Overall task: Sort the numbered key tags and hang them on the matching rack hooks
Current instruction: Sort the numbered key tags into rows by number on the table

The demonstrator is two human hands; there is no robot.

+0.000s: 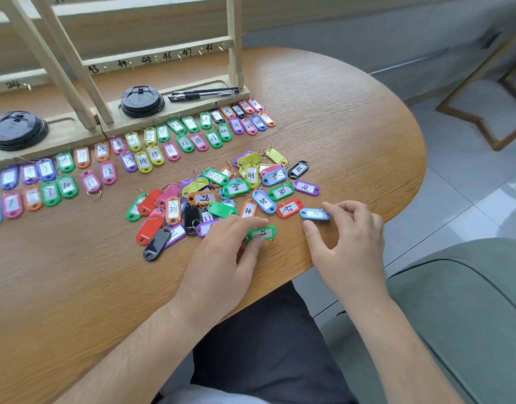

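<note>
Two hands: left hand, right hand. Two black pens. Two stacks of black lids. One wooden table. Key tags by the dozens, too overlapped for exact counting.

The counter is warm brown with a fine wood grain. The rack is pale bare wood, with black handwritten numbers along its rails. The stacked lids and the pens are black. The key tags are green, blue, purple, pink, orange, yellow, red and black, most with a white label and a black number. The green tag and the blue tag carry white labels with blurred dark marks. One black tag shows a plain black back. The trousers are dark, the seat cushion muted green, the floor pale grey tile.
</note>
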